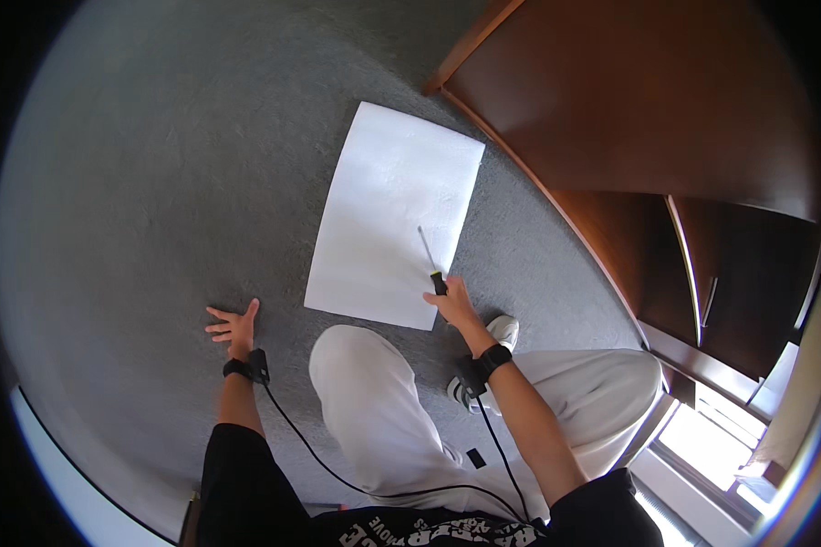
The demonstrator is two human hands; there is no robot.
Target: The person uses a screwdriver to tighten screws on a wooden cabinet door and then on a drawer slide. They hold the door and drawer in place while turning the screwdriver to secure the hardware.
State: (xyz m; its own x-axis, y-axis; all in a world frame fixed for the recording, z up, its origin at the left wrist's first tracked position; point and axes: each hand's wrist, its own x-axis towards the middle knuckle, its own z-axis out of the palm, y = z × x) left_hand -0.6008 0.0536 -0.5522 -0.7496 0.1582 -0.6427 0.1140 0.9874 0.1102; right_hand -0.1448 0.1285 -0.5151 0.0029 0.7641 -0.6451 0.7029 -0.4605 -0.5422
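In my right hand (454, 299) is a screwdriver (438, 282) with a black handle, a yellow band and a long metal shaft. Its tip points away from me, over a white rectangular sheet (383, 201) that lies on the grey floor. I cannot tell whether the tip touches the sheet. My left hand (235, 328) is off to the left of the sheet, fingers spread, holding nothing. Whether its palm rests on the floor is not clear. Both wrists wear black straps with small boxes and cables.
A brown wooden cabinet (629, 109) stands along the right, its base edge close to the sheet's far corner. My knees and a light shoe (502, 334) are just below the sheet. Black cables (315, 459) run from my wrists across my lap. A small black object (475, 458) lies near my legs.
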